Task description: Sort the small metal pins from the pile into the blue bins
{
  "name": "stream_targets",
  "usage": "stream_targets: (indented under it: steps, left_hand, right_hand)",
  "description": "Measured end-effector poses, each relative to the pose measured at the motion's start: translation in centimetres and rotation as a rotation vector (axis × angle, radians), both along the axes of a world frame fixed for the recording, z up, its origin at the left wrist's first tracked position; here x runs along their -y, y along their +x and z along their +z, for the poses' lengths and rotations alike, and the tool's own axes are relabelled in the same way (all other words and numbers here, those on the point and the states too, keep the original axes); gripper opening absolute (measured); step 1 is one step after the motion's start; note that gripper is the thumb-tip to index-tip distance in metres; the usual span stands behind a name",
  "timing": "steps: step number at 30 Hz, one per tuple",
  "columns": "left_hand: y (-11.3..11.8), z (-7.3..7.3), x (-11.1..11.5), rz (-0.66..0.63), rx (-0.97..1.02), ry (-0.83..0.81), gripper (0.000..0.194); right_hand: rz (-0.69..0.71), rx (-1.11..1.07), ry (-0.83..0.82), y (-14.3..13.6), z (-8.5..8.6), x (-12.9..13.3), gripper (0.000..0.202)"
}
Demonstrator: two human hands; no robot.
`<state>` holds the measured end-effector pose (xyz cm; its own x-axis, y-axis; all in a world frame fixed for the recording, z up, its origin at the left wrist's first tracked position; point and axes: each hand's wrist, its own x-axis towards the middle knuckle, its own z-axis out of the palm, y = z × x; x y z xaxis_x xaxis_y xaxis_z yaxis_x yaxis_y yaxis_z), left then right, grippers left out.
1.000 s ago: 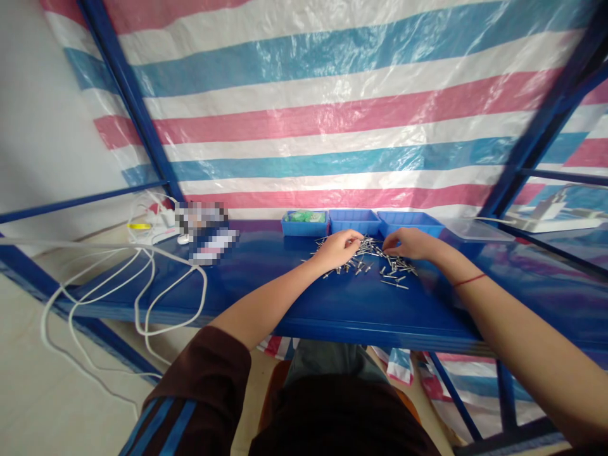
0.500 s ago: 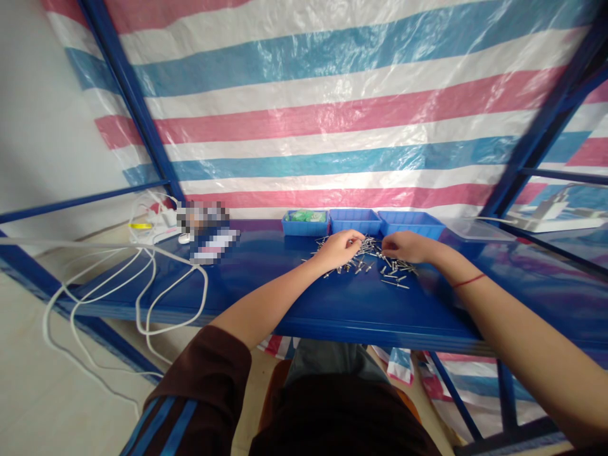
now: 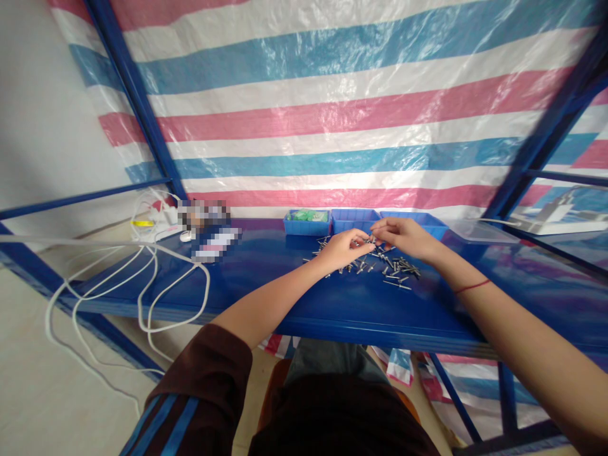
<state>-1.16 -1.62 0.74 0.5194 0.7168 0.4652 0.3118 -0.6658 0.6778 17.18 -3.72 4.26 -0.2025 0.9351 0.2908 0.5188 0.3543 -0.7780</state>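
Head view looks down on my two bare hands meeting above a scatter of small silver metal rivets [image 3: 380,265] lying on the glossy blue metal surface [image 3: 294,297]. My left hand [image 3: 342,247] rests at the pile's left edge, its fingers drawn together at the tips, and my right hand [image 3: 403,235] hovers just over the pile's far side with its fingers pinched toward the left hand's. Something thin seems to sit between the two sets of fingertips, but it is too small for me to tell what each one clamps.

I judge the rivets light, stiff and slick, likely to roll or skate on the shiny paint; the thin pin shank looks the better place to pinch than the stubby head. Their long axes point every way, with no common direction, most lying flat.

Three shallow blue plastic trays [image 3: 354,220] stand in a row just behind the pile. White cables [image 3: 156,285] loop off the left edge.
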Motion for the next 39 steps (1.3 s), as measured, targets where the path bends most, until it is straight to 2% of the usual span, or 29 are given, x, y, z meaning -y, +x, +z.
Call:
stream_targets:
  steps: [8,13,18,25,34,39]
  left_hand:
    - [0.3,0.3,-0.1,0.063,0.125,0.033,0.022]
    - [0.2,0.8,0.2,0.106,0.194,0.067,0.013]
    - [0.0,1.1,0.3,0.135,0.204,0.095,0.015]
    - [0.0,1.1,0.4,0.146,0.224,0.134,0.013]
    - [-0.2,0.5,-0.8,0.134,0.173,0.068,0.014]
    - [-0.5,0.1,-1.3,0.035,0.001,0.047,0.02]
  right_hand:
    - [-0.062,-0.244,-0.06,-1.8,-0.7,0.4,0.024]
    - [-0.031,-0.337,-0.183,-2.4,-0.7,0.7,0.029]
    - [0.022,-0.37,-0.308,-2.9,-0.7,1.0,0.028]
    - [0.08,-0.475,-0.365,-2.7,-1.0,0.7,0.025]
    - [0.028,-0.513,-0.248,-2.4,-1.0,0.5,0.021]
    - [0.047,-0.318,-0.059,-2.7,-0.8,0.6,0.024]
